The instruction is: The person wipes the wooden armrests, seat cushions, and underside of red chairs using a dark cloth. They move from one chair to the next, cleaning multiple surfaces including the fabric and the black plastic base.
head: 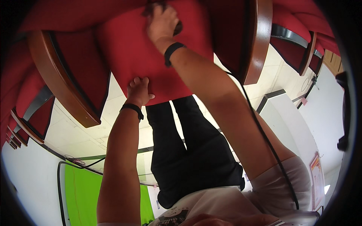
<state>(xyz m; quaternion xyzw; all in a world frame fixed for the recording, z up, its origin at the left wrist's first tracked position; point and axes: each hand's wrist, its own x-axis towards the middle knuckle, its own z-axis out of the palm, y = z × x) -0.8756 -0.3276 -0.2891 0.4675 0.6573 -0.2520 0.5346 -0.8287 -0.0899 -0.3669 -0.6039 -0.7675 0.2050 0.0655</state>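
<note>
A red upholstered auditorium seat (169, 65) is in front of my body. My right hand (165, 24) is on its upper part, the fingers closed around a dark object (178, 28). Motion blur and the hand hide most of that object, so I cannot tell its kind. Lower down, near the seat's front left edge, my left hand (140, 90) rests on the red fabric with fingers bent and thumb apart, holding nothing. Each wrist wears a black band.
Wooden armrests with dark red side panels flank the seat, at left (65, 82) and right (258, 42). Similar red seats continue on both sides. A black cable (261, 131) hangs along my right arm. Pale floor tiles (76, 121) show below, and a low white structure (280, 121) is at right.
</note>
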